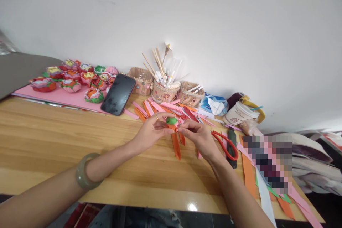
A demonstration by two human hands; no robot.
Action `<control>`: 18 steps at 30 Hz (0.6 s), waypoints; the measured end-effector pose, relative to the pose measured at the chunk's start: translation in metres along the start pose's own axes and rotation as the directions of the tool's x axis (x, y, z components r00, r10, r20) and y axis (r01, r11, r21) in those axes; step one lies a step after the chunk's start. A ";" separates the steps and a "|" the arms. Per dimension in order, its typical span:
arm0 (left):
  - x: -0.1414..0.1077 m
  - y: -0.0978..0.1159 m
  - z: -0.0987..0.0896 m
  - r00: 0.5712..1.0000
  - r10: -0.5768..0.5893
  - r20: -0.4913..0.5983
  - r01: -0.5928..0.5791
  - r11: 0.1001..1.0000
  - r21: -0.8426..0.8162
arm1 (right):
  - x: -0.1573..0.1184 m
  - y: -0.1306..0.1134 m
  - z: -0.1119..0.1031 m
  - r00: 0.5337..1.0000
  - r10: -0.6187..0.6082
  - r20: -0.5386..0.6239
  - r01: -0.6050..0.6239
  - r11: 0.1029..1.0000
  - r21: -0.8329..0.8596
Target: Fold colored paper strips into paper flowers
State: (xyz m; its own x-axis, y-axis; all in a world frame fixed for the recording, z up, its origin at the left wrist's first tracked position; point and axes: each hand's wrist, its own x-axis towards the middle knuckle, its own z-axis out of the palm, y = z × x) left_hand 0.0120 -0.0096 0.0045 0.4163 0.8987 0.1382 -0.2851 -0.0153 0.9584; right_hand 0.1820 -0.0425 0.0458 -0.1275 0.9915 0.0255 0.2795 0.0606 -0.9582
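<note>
Near the middle of the wooden table, a small paper piece (171, 121) with a green top and orange and pink parts is held up between both hands. My left hand (157, 128) grips it from the left, with a ring on one finger and a bangle on the wrist. From the right, the fingertips of my right hand (194, 133) pinch its pink edge. Orange strips (175, 146) hang or lie just below it; whether they are joined to it is unclear. Folded pink and orange strips (165, 107) are heaped right behind the hands.
Finished paper flowers (71, 85) stand on pink sheets (53, 98) at the left, a phone (118, 94) beside them. Behind are decorated baskets (165, 92) with sticks and pens. Right are red-handled scissors (227, 149), a dark green tool (232, 142), a cup (239, 113) and loose strips (248, 171).
</note>
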 end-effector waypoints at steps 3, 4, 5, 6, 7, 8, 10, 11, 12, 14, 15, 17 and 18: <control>0.000 -0.001 0.000 1.000 0.011 0.018 -0.010 1.000 -0.018 | 0.000 0.000 0.000 1.000 0.025 0.012 -0.026 0.998 0.063; 0.000 -0.002 0.000 1.000 0.016 0.017 -0.016 1.000 -0.014 | 0.000 0.000 0.000 0.999 0.036 0.019 -0.037 0.996 0.080; 0.001 -0.002 0.000 1.000 0.020 0.013 -0.020 1.000 -0.005 | 0.001 0.001 0.000 0.999 0.044 0.023 -0.045 0.995 0.093; 0.001 -0.002 0.000 1.000 0.024 0.009 -0.024 1.000 0.005 | 0.001 0.001 0.000 0.999 0.049 0.024 -0.051 0.994 0.101; 0.001 -0.002 0.000 1.000 0.028 0.006 -0.028 1.000 0.013 | 0.001 0.001 0.001 0.998 0.053 0.024 -0.055 0.993 0.106; 0.000 -0.002 0.000 0.999 0.032 0.004 -0.032 0.999 0.016 | 0.001 0.001 0.001 0.998 0.056 0.022 -0.058 0.993 0.107; 0.000 -0.002 0.000 0.999 0.036 0.009 -0.036 0.999 0.010 | 0.002 0.001 0.001 0.998 0.062 0.024 -0.064 0.992 0.106; 0.000 -0.002 0.001 0.999 0.036 0.013 -0.036 0.999 0.004 | 0.002 0.001 0.002 0.998 0.062 0.027 -0.065 0.993 0.103; 0.000 -0.002 0.001 0.999 0.034 0.016 -0.034 0.999 0.000 | 0.002 0.001 0.002 0.998 0.062 0.030 -0.065 0.993 0.097; 0.000 -0.002 0.001 1.000 0.027 0.010 -0.027 1.000 0.006 | 0.001 0.001 0.002 0.999 0.046 0.021 -0.048 0.997 0.064; 0.000 -0.001 0.000 1.000 0.023 0.002 -0.023 1.000 0.016 | 0.000 0.001 0.001 1.000 0.029 0.012 -0.029 0.999 0.036; 0.001 -0.001 0.000 1.000 0.017 -0.020 -0.016 0.999 0.034 | -0.001 0.001 0.002 1.000 -0.015 -0.011 0.015 0.999 -0.035; 0.001 -0.001 0.000 1.000 0.013 -0.028 -0.012 0.999 0.037 | -0.001 0.001 0.002 0.999 -0.038 -0.021 0.036 0.997 -0.074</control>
State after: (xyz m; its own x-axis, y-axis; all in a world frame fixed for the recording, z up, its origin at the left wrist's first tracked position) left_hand 0.0123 -0.0086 0.0038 0.3880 0.9104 0.1439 -0.2585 -0.0424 0.9651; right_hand 0.1806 -0.0440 0.0442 -0.1179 0.9907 0.0679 0.3440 0.1049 -0.9331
